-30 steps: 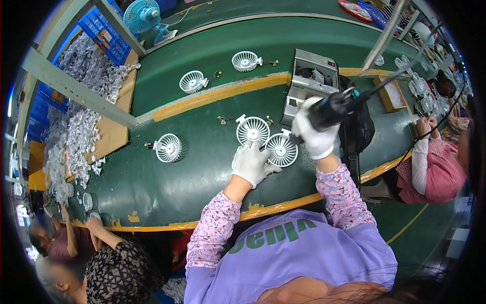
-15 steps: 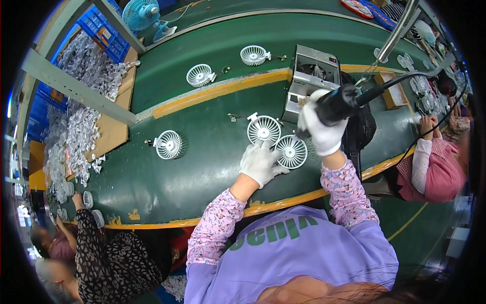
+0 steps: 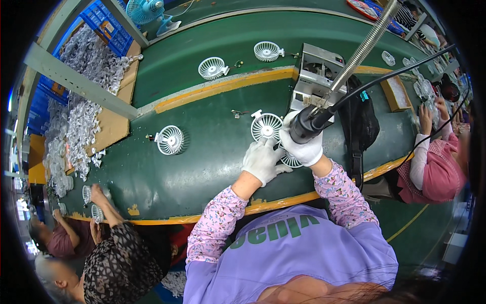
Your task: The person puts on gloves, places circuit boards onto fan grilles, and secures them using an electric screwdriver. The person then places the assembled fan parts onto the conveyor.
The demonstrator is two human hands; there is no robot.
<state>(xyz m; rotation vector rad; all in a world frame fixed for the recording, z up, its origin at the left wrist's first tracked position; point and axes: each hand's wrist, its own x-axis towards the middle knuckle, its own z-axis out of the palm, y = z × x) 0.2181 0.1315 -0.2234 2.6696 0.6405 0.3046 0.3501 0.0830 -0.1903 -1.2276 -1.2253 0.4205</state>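
My gloved right hand (image 3: 307,150) is closed around a black electric screwdriver (image 3: 305,126) that hangs from a coil spring (image 3: 365,44). It hovers over two round white fan grilles side by side; the screwdriver's tip is hidden. My gloved left hand (image 3: 261,161) lies with its fingers stretched over the lower part of the upper grille (image 3: 266,123), its thumb reaching across the other grille (image 3: 291,160). My right hand covers much of that second grille. Farther left sits another white grille (image 3: 170,140), apart from both hands.
Behind my hands stands a metal box-shaped device (image 3: 318,68), with a black bag (image 3: 365,119) to its right. Two grilles (image 3: 212,68) lie on the far green belt (image 3: 172,71). White plastic parts (image 3: 83,101) are heaped at left. Co-workers sit on both sides.
My right hand has brought the screwdriver left and over the grilles. The left hand stays on them. Grilles on the far belt have shifted right. The left co-worker's hands have moved to the grilles there.
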